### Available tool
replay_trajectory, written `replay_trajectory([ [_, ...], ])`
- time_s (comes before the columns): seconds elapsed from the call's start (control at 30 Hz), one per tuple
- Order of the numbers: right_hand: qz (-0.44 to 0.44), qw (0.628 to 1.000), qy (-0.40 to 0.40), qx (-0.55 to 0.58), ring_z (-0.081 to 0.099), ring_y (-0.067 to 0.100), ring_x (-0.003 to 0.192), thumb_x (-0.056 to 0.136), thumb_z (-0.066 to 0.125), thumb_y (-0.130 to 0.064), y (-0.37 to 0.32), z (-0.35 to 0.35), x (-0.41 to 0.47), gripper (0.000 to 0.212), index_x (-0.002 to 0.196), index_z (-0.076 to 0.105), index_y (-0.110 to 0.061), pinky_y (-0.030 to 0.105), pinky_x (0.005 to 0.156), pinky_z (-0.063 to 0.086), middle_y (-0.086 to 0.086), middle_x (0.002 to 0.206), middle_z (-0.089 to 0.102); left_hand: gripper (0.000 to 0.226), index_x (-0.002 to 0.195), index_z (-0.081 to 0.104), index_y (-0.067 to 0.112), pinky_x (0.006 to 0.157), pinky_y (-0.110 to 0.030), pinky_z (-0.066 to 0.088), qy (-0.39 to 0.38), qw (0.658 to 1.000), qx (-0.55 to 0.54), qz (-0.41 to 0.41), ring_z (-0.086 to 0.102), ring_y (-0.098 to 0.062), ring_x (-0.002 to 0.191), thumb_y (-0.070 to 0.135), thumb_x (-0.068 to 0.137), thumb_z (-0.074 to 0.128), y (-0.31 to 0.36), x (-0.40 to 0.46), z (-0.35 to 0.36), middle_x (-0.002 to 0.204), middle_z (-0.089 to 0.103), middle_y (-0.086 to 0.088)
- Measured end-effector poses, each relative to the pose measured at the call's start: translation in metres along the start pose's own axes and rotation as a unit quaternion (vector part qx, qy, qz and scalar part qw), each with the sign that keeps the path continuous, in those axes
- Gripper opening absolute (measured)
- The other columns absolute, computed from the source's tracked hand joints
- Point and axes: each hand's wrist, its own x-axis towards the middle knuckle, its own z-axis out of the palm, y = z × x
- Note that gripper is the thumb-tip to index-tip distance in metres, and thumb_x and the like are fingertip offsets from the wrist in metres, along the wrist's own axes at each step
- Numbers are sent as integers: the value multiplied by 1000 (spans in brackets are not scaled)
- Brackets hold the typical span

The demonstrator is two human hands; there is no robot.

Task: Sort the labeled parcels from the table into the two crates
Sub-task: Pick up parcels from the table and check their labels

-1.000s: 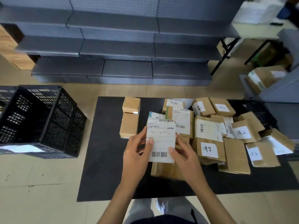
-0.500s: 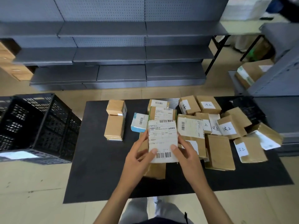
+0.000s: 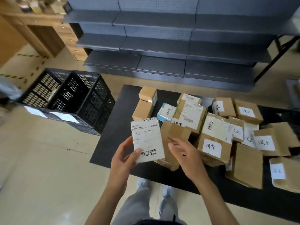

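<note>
Parcels, most of them taped brown cartons, crowd the black table (image 3: 116, 127) from about one o'clock round to four o'clock of our hands, and the one we are sorting is the small white-labeled parcel (image 3: 147, 139) held up over the table's near left corner, label face toward us. Our left hand (image 3: 124, 157) grips it along its lower left edge, thumb pressed on the label beside the lower barcode and the other fingers hidden behind, so we cannot tell how far they wrap. Our right hand (image 3: 185, 153) hovers just beside it at three o'clock, fingers loose and holding nothing, apart from the parcel. We judge this parcel light, since one hand carries it by an edge without sagging, and stiff enough to keep its flat shape; the label paper looks smooth, so a pinch on the face alone may slip, and we do better to take hold across the short sides with the thumb in front and fingers spread behind. The two black crates (image 3: 68, 96) stand side by side on the floor at ten o'clock, well apart from the table, so a one-handed carry or a low drop should serve. The larger carton marked with handwriting (image 3: 214, 143) at three o'clock looks bulkier and probably wants both hands under its ends.
</note>
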Motion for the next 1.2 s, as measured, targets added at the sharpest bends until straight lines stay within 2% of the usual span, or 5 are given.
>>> replay_trajectory([
  [0.13,-55,975,-37,-213,51,-3,121,94,56,-62,-10,26,18,46,134,60,-39,25,98,49,-25,131,53,44,135,63,26,88,-46,58,83,996,-28,14,73,-23,112,14,94,70,2,-6,-58,126,74,3],
  [0.3,-161,901,-80,-395,55,7,125,96,49,-64,-46,94,35,51,141,55,-40,28,92,55,-17,139,54,45,131,66,30,80,-35,60,175,982,-62,35,71,-20,115,21,89,78,2,-15,-149,127,73,3],
  [0.57,-234,876,-160,-390,53,4,124,99,51,-55,-126,276,33,46,139,58,-33,24,96,50,-16,136,55,44,137,62,28,91,-43,56,253,958,-123,61,73,-19,112,13,97,67,1,-41,-322,132,71,6],
  [0.87,-290,834,-248,-399,56,5,114,97,58,-43,-193,439,40,35,132,61,-37,26,87,50,-22,124,55,50,138,62,29,104,-56,53,373,913,-150,64,73,-20,112,22,91,77,-8,-65,-476,135,69,8],
  [1.2,-291,829,-257,-402,59,4,111,96,52,-51,-227,559,134,39,130,62,-35,26,83,52,-20,124,58,52,139,61,30,104,-56,52,391,909,-132,48,72,-18,115,26,90,78,19,32,-589,137,67,10],
])
